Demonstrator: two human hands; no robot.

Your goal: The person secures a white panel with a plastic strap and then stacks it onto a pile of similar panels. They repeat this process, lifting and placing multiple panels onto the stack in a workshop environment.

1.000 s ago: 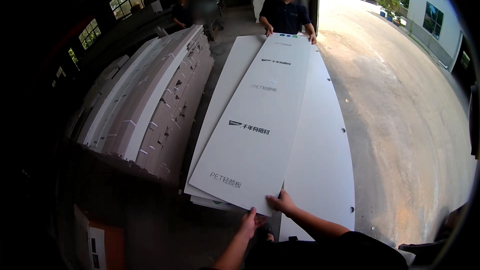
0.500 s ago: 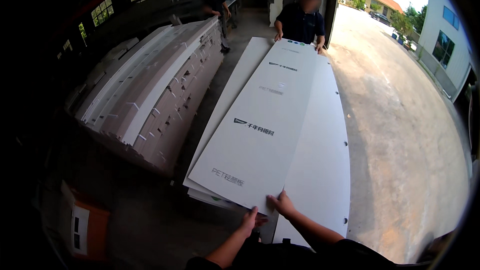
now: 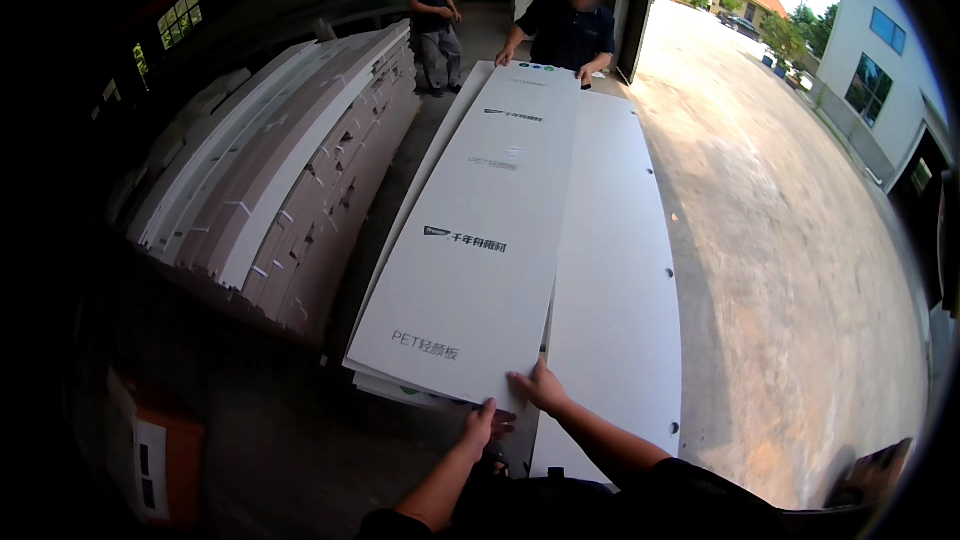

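Observation:
A long white printed board [image 3: 465, 280] lies lengthwise away from me over other white boards. At its near edge my left hand [image 3: 482, 427] is closed, the thumb on top and the fingers partly hidden below. My right hand [image 3: 541, 388] grips the near right corner, its thumb over the upper face. A co-worker [image 3: 570, 32] holds the far end with both hands. Along the left, a narrow strip of the board beneath [image 3: 412, 180] shows. To the right, partly under the printed board, lies a plain white board [image 3: 615, 270] with dark round notches along its right edge.
A tall stack of wrapped panels [image 3: 290, 180] stands at the left. Behind it, another person [image 3: 432, 15] stands by the far end. An orange box [image 3: 165, 460] with a white label sits at the lower left. Sunlit concrete [image 3: 770, 270] stretches along the right.
The printed board has shifted left over the one beneath, leaving a narrower strip showing on that side. Both my hands have kept their grip. The whole view has also shifted slightly.

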